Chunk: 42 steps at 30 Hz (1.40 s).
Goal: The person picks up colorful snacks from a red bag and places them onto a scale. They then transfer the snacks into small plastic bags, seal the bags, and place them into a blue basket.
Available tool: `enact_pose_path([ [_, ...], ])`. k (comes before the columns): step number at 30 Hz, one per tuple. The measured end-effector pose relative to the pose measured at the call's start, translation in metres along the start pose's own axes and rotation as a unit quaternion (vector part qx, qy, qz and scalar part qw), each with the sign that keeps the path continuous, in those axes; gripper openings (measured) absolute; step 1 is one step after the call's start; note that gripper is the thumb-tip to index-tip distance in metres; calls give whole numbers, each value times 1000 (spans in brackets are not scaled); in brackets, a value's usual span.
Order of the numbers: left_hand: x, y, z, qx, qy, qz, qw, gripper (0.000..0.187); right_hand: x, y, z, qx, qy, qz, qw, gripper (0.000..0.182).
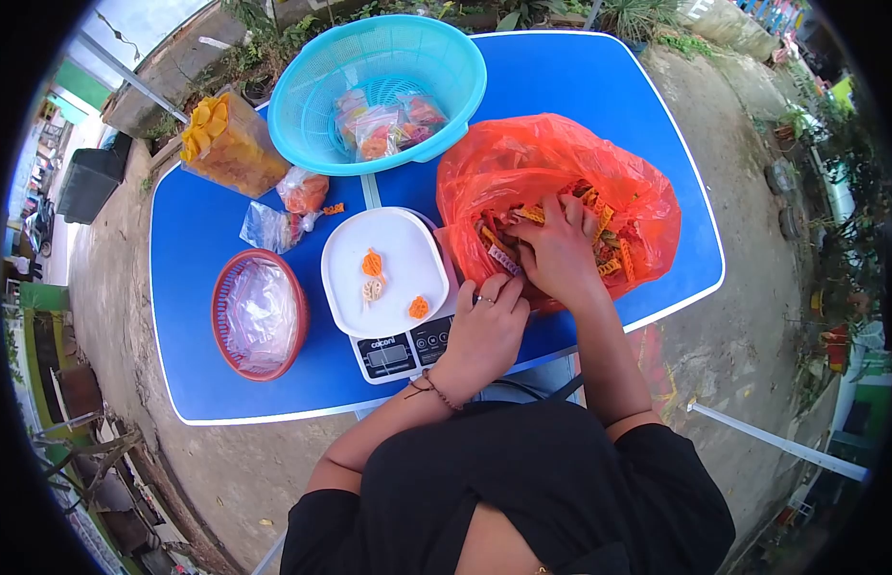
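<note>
A large red plastic bag (618, 163) full of orange, green and purple-brown crackers (613, 240) lies spread on the table. My right hand (564, 254) reaches into it, its fingers apart and bent over the crackers; their undersides are hidden. At the bag's near left edge, my left hand (484, 331) has its fingers closed on the plastic rim. Just left of that hand is a kitchen scale (407, 350) with a white square tray (383, 287) on top. Three small crackers, two orange (371, 262) and one pale (372, 289), lie apart on the tray.
A turquoise basket (292, 105) at the back holds filled clear packets (379, 134). To the left are a tub of yellow chips (233, 144), small bags (302, 192) and a red-brown basket (219, 316) of clear plastic bags (262, 311). Everything stands on a blue table (561, 77).
</note>
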State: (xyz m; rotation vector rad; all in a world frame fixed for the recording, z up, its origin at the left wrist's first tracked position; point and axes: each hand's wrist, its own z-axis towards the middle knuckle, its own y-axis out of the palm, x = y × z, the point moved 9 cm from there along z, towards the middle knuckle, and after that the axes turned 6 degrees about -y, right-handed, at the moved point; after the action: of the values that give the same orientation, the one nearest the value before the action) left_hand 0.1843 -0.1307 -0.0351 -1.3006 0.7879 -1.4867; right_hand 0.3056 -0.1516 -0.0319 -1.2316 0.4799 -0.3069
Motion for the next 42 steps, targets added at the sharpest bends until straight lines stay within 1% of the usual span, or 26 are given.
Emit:
enact_pose_path([
  [2,0,0,-1,5,0,-3,1000,15,-3,-3,2,9,4,9,1000,24],
  [5,-1,-2,-1,9,3,-5,1000,15,1,3,3,-27,8,-7,1000,22],
  [8,-2,-4,-1,15,6,-13,1000,16,5,3,4,-36,14,1,999,19],
  [11,-4,-5,-2,21,7,-19,1000,17,14,-2,-1,-4,14,3,1000,18],
  [14,-4,-6,-4,23,8,-25,999,17,21,-9,-3,19,28,50,998,20],
  [20,-4,-8,-4,22,9,-34,999,16,25,-12,1,14,52,78,996,21],
  [23,-5,-8,-5,24,8,-38,999,16,32,-13,2,25,68,141,987,20],
  [26,-5,-9,-5,25,8,-39,999,16,41,-12,3,13,94,218,971,15],
  [29,-4,-9,-4,24,7,-43,999,16,41,-19,5,20,71,259,963,15],
  [32,-3,-12,-4,31,11,-42,999,16,40,-31,7,37,77,240,967,14],
  [33,-3,-13,-4,35,13,-40,999,16,45,-26,5,44,111,329,937,13],
  [35,-3,-13,-4,34,12,-47,998,16,51,-10,-1,55,176,496,848,14],
  [38,-4,-20,-2,35,17,-72,997,15,40,-11,-2,64,145,514,843,16],
  [39,-5,-26,-1,35,18,-81,996,14,35,-13,-1,62,120,514,847,15],
  [41,-14,-43,0,20,15,-179,984,13,22,-15,1,58,71,515,853,15],
  [42,-20,-51,-1,12,12,-227,974,12,16,-16,1,56,68,489,868,14],
])
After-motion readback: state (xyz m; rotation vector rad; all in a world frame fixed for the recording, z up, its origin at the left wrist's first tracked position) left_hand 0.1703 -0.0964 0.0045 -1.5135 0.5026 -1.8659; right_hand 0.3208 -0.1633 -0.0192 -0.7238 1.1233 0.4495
